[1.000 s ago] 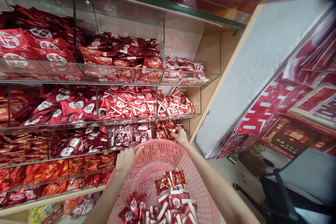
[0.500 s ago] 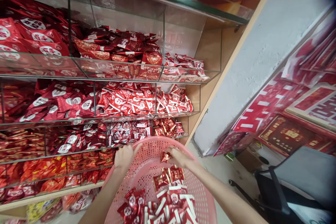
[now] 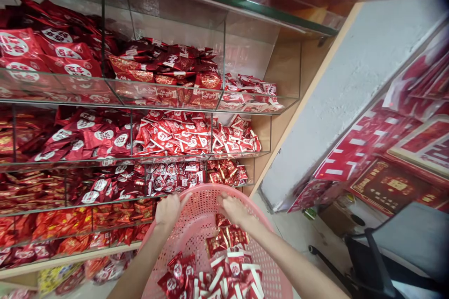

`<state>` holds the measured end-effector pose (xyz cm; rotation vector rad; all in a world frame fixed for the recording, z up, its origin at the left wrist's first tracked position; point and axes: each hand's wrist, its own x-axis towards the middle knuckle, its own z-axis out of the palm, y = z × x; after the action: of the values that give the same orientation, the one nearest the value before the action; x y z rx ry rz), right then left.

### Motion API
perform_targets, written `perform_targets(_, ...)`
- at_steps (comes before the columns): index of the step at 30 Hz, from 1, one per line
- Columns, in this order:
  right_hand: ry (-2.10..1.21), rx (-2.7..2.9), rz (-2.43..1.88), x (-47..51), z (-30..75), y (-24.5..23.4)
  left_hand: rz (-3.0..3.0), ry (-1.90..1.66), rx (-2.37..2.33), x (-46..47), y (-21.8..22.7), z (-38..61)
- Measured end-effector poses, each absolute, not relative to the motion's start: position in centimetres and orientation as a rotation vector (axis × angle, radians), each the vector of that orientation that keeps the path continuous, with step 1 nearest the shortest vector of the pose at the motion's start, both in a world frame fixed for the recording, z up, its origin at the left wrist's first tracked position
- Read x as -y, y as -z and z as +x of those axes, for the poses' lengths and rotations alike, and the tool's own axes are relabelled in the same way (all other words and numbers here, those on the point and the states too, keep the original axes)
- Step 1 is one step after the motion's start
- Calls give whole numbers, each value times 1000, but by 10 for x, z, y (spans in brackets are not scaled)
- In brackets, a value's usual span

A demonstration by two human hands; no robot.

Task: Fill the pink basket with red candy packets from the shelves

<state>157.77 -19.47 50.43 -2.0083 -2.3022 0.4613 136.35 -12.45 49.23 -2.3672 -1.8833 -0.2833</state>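
A pink perforated plastic basket (image 3: 203, 196) is in front of me, with my left hand (image 3: 169, 210) closed round its far left rim. Over the far right inside of the basket is my right hand (image 3: 233, 209), fingers loosely apart and nothing visible between them. Just below it lies a small red-and-gold candy packet (image 3: 221, 220), partly covered by the hand. More red-and-gold packets (image 3: 228, 238) rest nearby. Red packets with white ends (image 3: 233, 268) and dark red packets with white round labels (image 3: 178, 271) fill the lower part.
A glass-divided shelf unit (image 3: 175, 111) holds many red packets in rows beyond the basket. Small gold-red packets (image 3: 227, 173) sit in a compartment just past the rim. To the right are a pale wall (image 3: 315, 103), red printed decorations (image 3: 343, 154) and a black-framed chair (image 3: 375, 257).
My right hand has let go of the small red-and-gold packet, which now lies lower in the basket. That hand has risen slightly. My left hand stays on the rim.
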Motion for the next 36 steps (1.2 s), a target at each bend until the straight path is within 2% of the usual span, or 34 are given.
perform_targets(7,-35,2212,-2055,138,1604,-537,-2342,287,1842,123,-488,1362)
perform_targets(19,55,2424,-1991,101,1609,-532,-2368,303,1856,123,-487,1362)
perform_targets(32,231,2200,-1913,169,1631,-567,-2383,237,1881,125,-495,1364)
perform_targets(36,104,2189,-1840,205,1626,-566,-2369,245,1872,125,-495,1365)
